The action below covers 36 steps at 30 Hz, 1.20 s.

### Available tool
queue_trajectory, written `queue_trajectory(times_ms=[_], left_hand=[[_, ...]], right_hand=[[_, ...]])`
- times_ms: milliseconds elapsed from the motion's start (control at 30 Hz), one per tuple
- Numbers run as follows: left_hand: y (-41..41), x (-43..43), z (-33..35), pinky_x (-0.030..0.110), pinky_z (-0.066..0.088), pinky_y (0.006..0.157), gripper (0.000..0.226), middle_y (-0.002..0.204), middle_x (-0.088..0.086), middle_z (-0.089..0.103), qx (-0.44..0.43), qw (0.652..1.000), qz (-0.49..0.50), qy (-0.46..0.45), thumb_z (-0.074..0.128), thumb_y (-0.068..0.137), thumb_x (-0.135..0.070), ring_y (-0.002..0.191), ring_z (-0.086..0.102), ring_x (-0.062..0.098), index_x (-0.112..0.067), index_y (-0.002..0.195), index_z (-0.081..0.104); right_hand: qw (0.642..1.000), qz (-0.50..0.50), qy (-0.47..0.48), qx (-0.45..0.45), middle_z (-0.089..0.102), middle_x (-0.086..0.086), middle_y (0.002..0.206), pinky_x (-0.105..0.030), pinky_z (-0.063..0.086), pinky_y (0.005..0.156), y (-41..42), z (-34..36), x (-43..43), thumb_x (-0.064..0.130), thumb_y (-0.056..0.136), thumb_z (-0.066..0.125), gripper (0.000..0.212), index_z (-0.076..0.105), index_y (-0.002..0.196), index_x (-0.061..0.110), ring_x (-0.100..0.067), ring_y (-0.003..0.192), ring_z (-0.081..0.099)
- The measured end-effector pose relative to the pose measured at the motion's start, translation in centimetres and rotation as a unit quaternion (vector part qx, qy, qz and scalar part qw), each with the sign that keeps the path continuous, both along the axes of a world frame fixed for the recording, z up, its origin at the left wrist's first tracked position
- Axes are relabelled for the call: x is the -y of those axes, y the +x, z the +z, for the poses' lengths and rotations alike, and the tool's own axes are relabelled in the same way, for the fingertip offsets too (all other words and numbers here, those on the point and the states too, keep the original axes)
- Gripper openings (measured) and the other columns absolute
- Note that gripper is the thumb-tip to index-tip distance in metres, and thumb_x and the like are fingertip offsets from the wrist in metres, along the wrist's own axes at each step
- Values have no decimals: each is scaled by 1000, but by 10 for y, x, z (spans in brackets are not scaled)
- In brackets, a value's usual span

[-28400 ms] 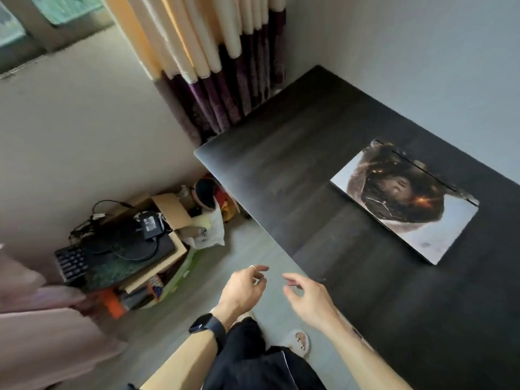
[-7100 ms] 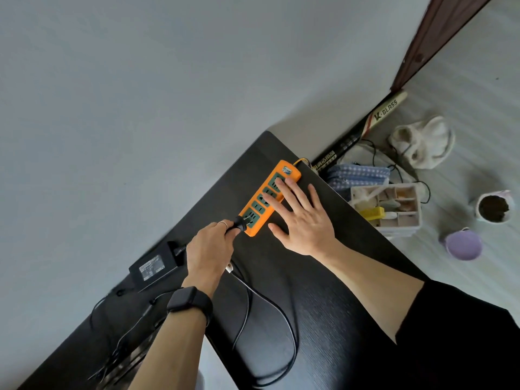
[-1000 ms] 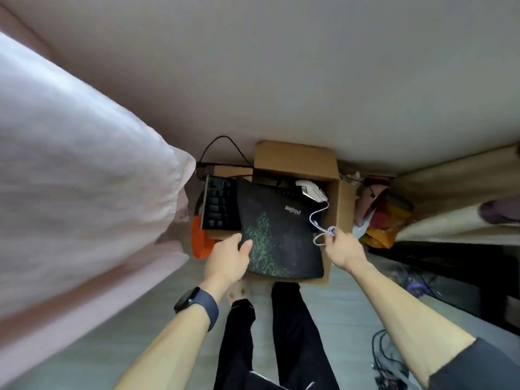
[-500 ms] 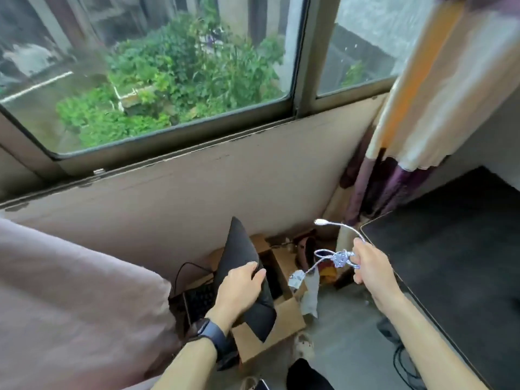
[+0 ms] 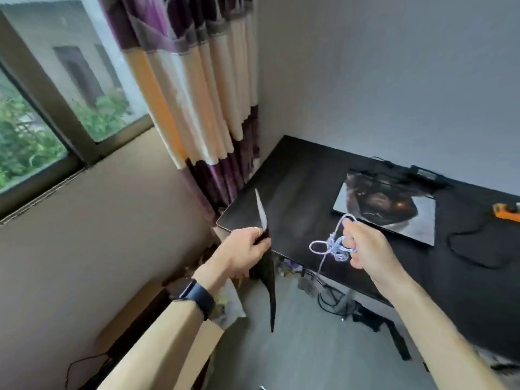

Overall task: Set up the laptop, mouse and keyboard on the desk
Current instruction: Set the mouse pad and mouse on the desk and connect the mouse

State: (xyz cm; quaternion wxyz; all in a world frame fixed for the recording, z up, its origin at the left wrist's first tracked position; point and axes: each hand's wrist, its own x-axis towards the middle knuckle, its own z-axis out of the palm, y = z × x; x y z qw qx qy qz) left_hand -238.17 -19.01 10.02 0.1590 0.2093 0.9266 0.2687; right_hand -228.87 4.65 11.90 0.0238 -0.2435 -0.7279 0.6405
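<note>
Person stands at the desk (image 5: 295, 175) corner, both hands up in front, apart from each other. Left hand (image 5: 242, 250) pinches a dark mouse pad (image 5: 268, 280) near its upper part, fingers closed on it; the pad hangs edge-on and droops below the grip, so it reads thin, floppy, light. Right hand (image 5: 368, 249) is clenched on a bundled white cable (image 5: 329, 247), one strand trailing down past the desk edge; the mouse itself is not visible here, likely hanging low or hidden, can't tell. Laptop (image 5: 385, 209) lies closed and flat on the desk near the wall, a black power cord (image 5: 464, 249) looping beside it and an orange power strip (image 5: 506, 212) at the far right. Keyboard not in view. Judgement: pad needs no firm grip, better held at an edge with two hands or dropped flat so it doesn't fold; it should lie grippy once down. Cable is soft, tangles easily, and a mouse swinging on it could knock the desk edge, so take the mouse by its body, not the cord. Laptop looks stiff, heavier, with a slick printed lid; open it from the front edge. Mouse, pad and keyboard placement not yet done.
</note>
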Motion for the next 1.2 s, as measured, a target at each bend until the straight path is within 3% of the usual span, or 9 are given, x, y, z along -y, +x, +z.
queue_trajectory(times_ms=[167, 400, 500, 600, 700, 833, 933, 1033, 1200], left_hand=[[13, -157, 39, 41, 48, 90, 35, 96, 7, 70, 60, 990, -16, 126, 53, 90, -39, 95, 63, 24, -8, 91, 68], [59, -350, 28, 32, 44, 77, 24, 82, 0, 65, 162, 967, -79, 180, 59, 90, -30, 85, 57, 19, -13, 74, 62], [88, -429, 12, 29, 44, 87, 30, 97, -5, 65, 207, 953, -109, 191, 58, 87, -37, 94, 58, 15, -9, 93, 66], [117, -495, 8, 28, 42, 73, 33, 86, 3, 64, 220, 943, -144, 204, 54, 92, -30, 84, 58, 19, 1, 94, 62], [136, -545, 0, 38, 47, 87, 32, 96, 12, 69, 240, 932, -149, 229, 53, 94, -30, 95, 63, 27, 0, 94, 63], [138, -580, -31, 40, 44, 89, 30, 97, 7, 69, 246, 934, -118, 232, 49, 96, -31, 99, 62, 26, -4, 98, 63], [135, -578, -68, 32, 39, 87, 29, 110, 0, 64, 258, 945, -78, 188, 46, 100, -29, 104, 56, 21, -7, 111, 61], [127, -572, -115, 34, 42, 90, 36, 121, 12, 64, 261, 959, -70, 87, 45, 100, -31, 111, 57, 30, -6, 119, 61], [113, -547, -175, 35, 50, 86, 34, 117, 16, 65, 268, 950, -90, -131, 47, 94, -29, 105, 61, 34, -5, 113, 61]], right_hand=[[990, -129, -10, -47, 44, 13, 61, -18, 28, 46, 62, 39, -129, 35, 100, 52, 45, 50, 56, 26, 0, 40, 40], [951, -292, 71, -72, 34, 4, 65, -30, 25, 57, 136, 47, -255, 41, 94, 53, 33, 41, 71, 20, -13, 56, 28], [913, -384, 122, -60, 34, 12, 51, -32, 30, 59, 170, 40, -303, 42, 94, 52, 41, 36, 67, 17, -9, 51, 29], [884, -431, 177, -30, 42, 14, 45, -37, 33, 63, 191, 37, -346, 40, 96, 49, 42, 42, 58, 23, -12, 55, 35], [859, -467, 208, -1, 45, 7, 52, -43, 40, 71, 200, 37, -382, 37, 93, 48, 41, 44, 55, 23, -20, 67, 41], [831, -495, 253, 35, 44, 8, 57, -31, 29, 67, 209, 43, -423, 29, 100, 45, 42, 38, 60, 20, -10, 59, 42], [818, -508, 264, 50, 47, 9, 61, -30, 29, 67, 211, 44, -450, 32, 101, 44, 42, 38, 62, 20, -17, 67, 45], [811, -515, 271, 54, 48, 7, 62, -34, 33, 70, 208, 34, -474, 33, 101, 43, 42, 39, 62, 19, -23, 75, 48], [844, -474, 242, 64, 63, 1, 73, -43, 47, 79, 199, -14, -494, 49, 96, 40, 43, 50, 70, 16, -30, 81, 60]])
